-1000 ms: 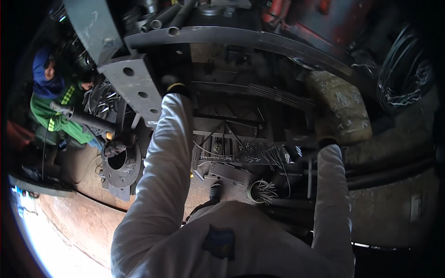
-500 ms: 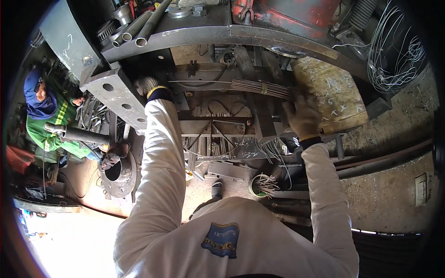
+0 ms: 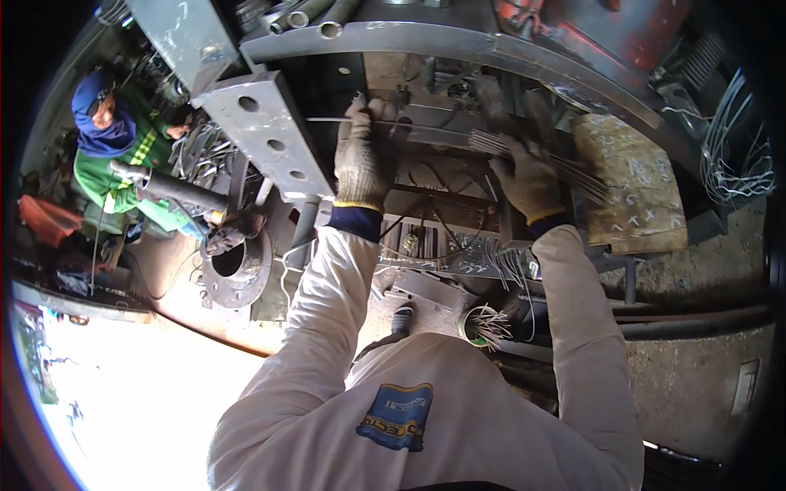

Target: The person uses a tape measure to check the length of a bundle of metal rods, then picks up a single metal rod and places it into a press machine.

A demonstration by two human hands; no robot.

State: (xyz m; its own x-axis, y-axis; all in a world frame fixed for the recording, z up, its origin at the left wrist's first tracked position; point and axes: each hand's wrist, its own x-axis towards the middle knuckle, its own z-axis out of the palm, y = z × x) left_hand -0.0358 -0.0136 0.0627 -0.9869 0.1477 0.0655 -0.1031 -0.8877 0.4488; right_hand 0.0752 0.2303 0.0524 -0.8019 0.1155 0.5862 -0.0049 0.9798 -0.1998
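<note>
Both my hands wear knitted work gloves with dark cuffs. My left hand (image 3: 360, 157) is closed around a long thin metal rod (image 3: 434, 128), whose one end sticks out to the left beside the drilled steel beam. A bundle of thin metal rods (image 3: 489, 143) lies slantwise at the right. My right hand (image 3: 530, 180) grips across its middle, with rod ends showing on both sides. Where the fingertips close under the bundle is hidden. A dark steel frame lies beneath both hands.
A drilled steel beam (image 3: 260, 135) stands just left of my left hand. Beyond are steel pipes (image 3: 337, 18) and red equipment (image 3: 610, 37). At right lie a marked board (image 3: 630, 184) and coiled wire (image 3: 737, 155). A bucket of rods (image 3: 485, 327) stands below. Another person (image 3: 123, 147) works at left.
My left hand has come right and nearer from beside the beam, with the thin rod in it. The right hand has shifted onto the bundle, which now slants more. The whole view has swung left.
</note>
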